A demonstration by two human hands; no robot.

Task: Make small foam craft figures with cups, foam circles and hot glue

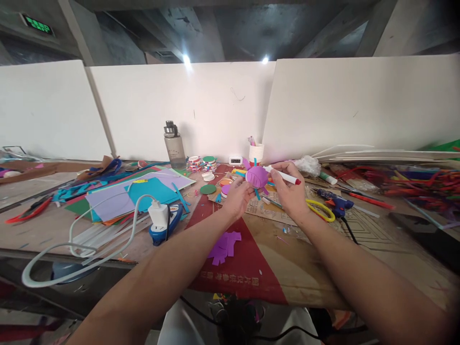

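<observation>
Above the middle of the table, my left hand [237,197] pinches the lower left edge of a purple paper craft [257,177]. The craft has a round body with lines across it, and purple and blue strips stick out around its edge. My right hand [290,189] grips a white marker [282,175] with a red end pointing right; its other end is close to the craft's right side. Whether the marker's tip touches the paper, I cannot tell. Below my left wrist lie purple paper pieces [224,247] on the red part of the cardboard [247,282].
Left are paper sheets [111,199], a power strip [166,225] with a white charger and looping cable. At the back stand a water bottle [174,146], small clock [235,160] and paper cup [256,153]. A blue glue gun [336,202] and dark tablet-like slab [427,235] lie right.
</observation>
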